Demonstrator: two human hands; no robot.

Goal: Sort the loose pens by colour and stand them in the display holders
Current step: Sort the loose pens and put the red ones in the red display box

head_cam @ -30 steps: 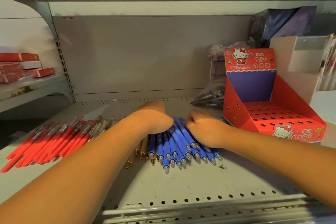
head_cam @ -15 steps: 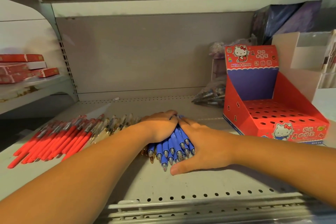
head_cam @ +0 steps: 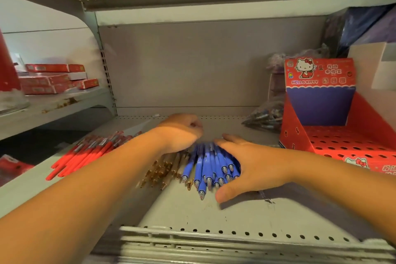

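Observation:
A bundle of blue pens (head_cam: 205,165) lies on the grey shelf, tips toward me. My right hand (head_cam: 250,167) cups the bundle from the right, thumb in front of the tips and fingers curved round the far ends. My left hand (head_cam: 182,133) hovers just left of and behind the bundle, fingers curled into a loose fist with nothing seen in it. Clear brownish pens (head_cam: 165,169) lie beside the blue ones, and a row of red pens (head_cam: 85,154) lies further left. The red Hello Kitty display holder (head_cam: 351,146) stands at the right, its holes showing no pens.
A clear bag of pens (head_cam: 265,118) lies behind the holder's left side. Flat red boxes (head_cam: 51,79) are stacked on the neighbouring shelf at the left. The perforated shelf front edge (head_cam: 214,240) runs below my arms. An upper shelf hangs overhead.
My left hand has come off the blue pens and moved back and left. My right hand keeps cupping the bundle, which has been gathered tighter than a second ago.

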